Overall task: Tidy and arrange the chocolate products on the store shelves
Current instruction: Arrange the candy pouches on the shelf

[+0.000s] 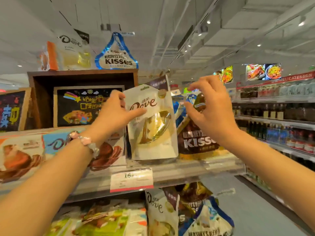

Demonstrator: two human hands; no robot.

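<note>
Left hand [115, 111] pinches white Dove pouch [151, 121]; right hand [208, 106] just beside.

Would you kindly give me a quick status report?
Left hand grips white Dove pouch, upright on shelf. Right hand open by brown Kisses bag. Nothing blocking.

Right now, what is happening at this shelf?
A person is tidying chocolate bags on a store shelf. The left hand grips the upper left edge of a white Dove pouch, which stands upright at the shelf front. The right hand is raised beside it, in front of a brown Hershey's Kisses bag, its fingers curled; whether they touch the bag is unclear. A price tag hangs below the pouch.
</note>
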